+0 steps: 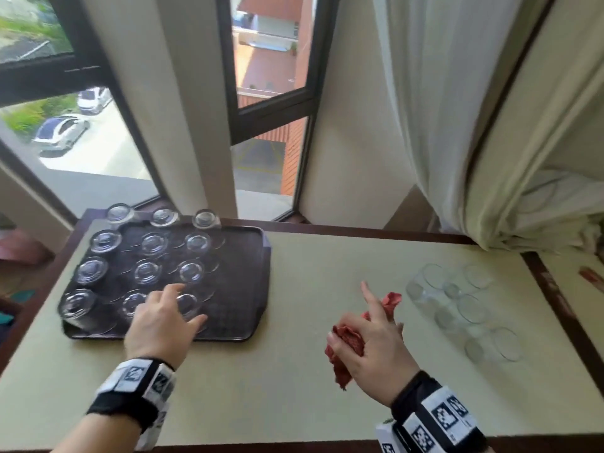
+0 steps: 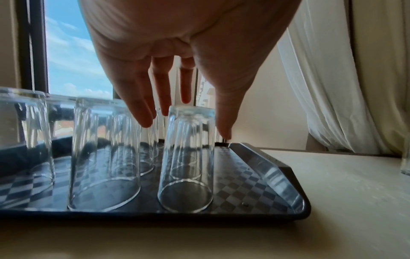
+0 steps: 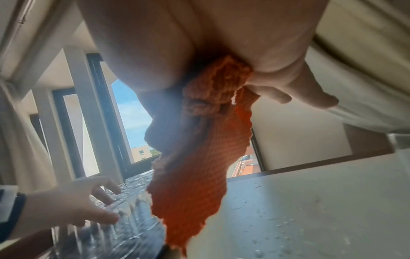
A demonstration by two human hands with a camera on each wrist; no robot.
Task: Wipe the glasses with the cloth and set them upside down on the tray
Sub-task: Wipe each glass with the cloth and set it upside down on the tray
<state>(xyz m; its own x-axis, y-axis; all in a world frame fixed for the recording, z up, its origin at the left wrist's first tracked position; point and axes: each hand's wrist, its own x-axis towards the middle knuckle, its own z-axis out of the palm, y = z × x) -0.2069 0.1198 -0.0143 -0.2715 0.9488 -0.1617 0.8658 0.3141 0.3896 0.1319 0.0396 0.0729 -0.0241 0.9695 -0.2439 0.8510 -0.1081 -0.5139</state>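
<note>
A dark tray (image 1: 240, 273) on the table's left carries several clear glasses (image 1: 147, 273) standing upside down in rows. My left hand (image 1: 188, 304) hovers over the front right inverted glass (image 2: 186, 157), fingers straight and spread, thumb to its right, not touching it. My right hand (image 1: 359, 325) is above the middle of the table and grips a bunched red cloth (image 1: 349, 341), index finger pointing up. The cloth (image 3: 195, 157) hangs down from the palm. Several more glasses (image 1: 457, 308) stand on the table to the right.
The pale table (image 1: 310, 371) has a dark wooden border, and water drops show on its surface (image 3: 310, 210). A window (image 1: 271, 93) lies behind the tray. White curtains (image 1: 490, 125) hang at the back right, reaching down near the table's far corner.
</note>
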